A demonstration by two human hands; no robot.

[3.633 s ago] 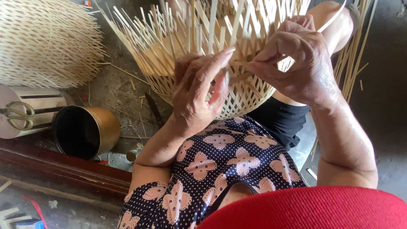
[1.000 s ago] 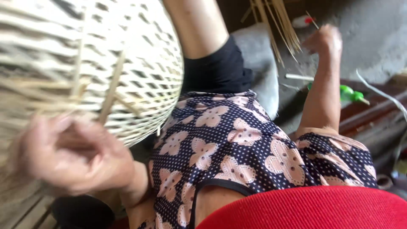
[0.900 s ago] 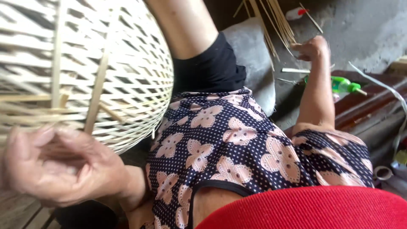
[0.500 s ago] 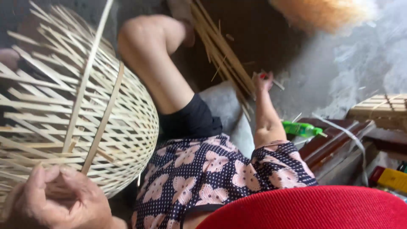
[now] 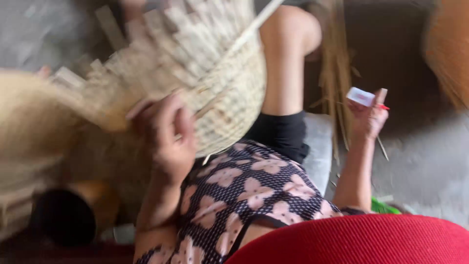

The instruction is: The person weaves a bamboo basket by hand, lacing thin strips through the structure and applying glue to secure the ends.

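Since half a second ago, the right hand (image 5: 369,117) has been lifted off the ground beside the bundle of bamboo strips (image 5: 337,83), and the half-woven bamboo basket (image 5: 195,73) has been swung up across the lap.

From the head camera, the basket is seen as a rounded, open lattice of pale flat splints, with loose ends splayed at its rim. Its lower edge is gripped by the closed left hand (image 5: 166,137). A small white, red-tipped object (image 5: 364,97) is pinched in the right hand's fingers. A dark round pot (image 5: 68,215) is seen at lower left; its contents cannot be made out.

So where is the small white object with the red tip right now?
In the head view it is at upper right, held up in the right hand, the small white object just right of the bundle of bamboo strips.
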